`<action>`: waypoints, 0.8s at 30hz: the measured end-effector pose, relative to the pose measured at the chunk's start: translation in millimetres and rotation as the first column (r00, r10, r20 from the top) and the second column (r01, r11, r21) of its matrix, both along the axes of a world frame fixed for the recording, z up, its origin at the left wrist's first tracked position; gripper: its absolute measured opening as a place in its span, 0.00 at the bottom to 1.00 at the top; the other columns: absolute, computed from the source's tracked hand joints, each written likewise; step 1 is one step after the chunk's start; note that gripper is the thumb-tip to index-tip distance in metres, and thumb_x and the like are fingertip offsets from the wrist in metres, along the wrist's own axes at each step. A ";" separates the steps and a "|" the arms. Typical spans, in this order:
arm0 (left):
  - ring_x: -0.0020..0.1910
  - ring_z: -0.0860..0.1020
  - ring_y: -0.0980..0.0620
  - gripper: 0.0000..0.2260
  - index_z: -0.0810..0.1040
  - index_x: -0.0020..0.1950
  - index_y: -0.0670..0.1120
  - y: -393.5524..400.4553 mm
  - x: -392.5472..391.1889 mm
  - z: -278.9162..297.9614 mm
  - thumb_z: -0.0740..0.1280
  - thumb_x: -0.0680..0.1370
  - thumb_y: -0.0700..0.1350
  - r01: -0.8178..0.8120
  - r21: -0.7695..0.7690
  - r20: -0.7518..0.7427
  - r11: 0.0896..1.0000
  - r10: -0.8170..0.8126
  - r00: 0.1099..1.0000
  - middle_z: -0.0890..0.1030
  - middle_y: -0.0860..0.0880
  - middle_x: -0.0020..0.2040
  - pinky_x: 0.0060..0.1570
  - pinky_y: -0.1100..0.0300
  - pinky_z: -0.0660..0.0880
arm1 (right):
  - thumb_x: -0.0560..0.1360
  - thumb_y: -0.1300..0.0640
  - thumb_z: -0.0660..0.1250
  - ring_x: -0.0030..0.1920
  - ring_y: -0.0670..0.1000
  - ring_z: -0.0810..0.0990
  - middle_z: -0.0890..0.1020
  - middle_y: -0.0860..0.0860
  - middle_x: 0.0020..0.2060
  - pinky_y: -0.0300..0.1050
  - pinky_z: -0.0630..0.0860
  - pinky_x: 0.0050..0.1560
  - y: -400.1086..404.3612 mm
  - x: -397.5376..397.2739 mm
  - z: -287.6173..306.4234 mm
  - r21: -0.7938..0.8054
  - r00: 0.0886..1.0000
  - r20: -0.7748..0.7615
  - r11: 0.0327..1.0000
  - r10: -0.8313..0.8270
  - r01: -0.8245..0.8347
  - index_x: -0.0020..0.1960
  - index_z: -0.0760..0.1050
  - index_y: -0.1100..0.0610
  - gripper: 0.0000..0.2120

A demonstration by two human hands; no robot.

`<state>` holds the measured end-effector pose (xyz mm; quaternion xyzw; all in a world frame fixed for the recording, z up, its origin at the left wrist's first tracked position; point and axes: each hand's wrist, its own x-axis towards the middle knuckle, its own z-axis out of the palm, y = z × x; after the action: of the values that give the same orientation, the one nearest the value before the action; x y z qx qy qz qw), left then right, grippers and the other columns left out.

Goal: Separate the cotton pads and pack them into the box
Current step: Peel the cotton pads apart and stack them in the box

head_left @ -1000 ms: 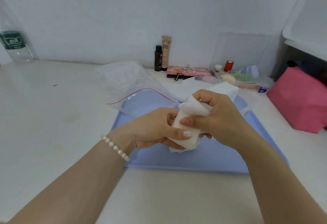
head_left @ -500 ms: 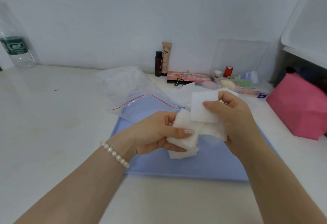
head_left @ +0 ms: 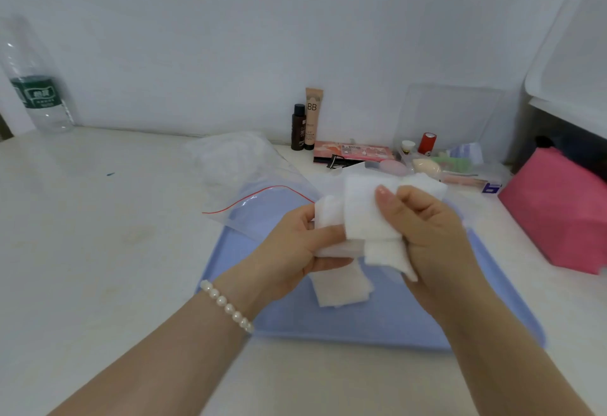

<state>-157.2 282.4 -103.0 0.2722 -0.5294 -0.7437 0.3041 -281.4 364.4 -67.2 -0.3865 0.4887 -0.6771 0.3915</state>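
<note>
Half a second back the top pad was only just lifting off the stack; now it is fanned well clear, and a pad (head_left: 341, 287) lies loose on the blue tray (head_left: 394, 323) at lower centre where none lay before — separation is under way, packing not yet begun by the look of it. Left hand (head_left: 295, 251), centre-left of frame, pearl bracelet (head_left: 226, 305) at the wrist: fingers curled round the remaining stack of pads (head_left: 328, 218), thumb across its front, palm turned inward. Right hand (head_left: 430, 231), centre-right: thumb and forefinger pinch the freed pad (head_left: 364, 208) by its right edge, held upright and overlapping the stack; a further pad (head_left: 387, 253) hangs beneath the curled lower fingers. Both hands hover above the tray, not resting on it. Zip bag (head_left: 259, 198) with red seal lies on the worktop (head_left: 98, 218) just beyond, upper centre. Clear box (head_left: 450, 119) stands open at upper right among cosmetics, well apart from the hands — likely the destination, though I cannot be certain.
</note>
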 end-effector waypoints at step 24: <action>0.53 0.80 0.44 0.21 0.74 0.62 0.40 7.2 1.6 6.4 0.70 0.71 0.44 0.184 0.013 -0.164 0.983 -0.179 0.970 0.81 0.39 0.56 0.48 0.52 0.79 | 0.73 0.55 0.69 0.31 0.48 0.78 0.81 0.51 0.30 0.45 0.75 0.31 -6.7 14.7 -19.5 0.033 0.891 -0.409 0.972 -0.198 0.231 0.37 0.74 0.58 0.09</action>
<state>-155.6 289.6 -96.6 0.1655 -0.5151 -0.7954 0.2731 -266.7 357.7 -86.7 -0.4453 0.6254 -0.6016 0.2205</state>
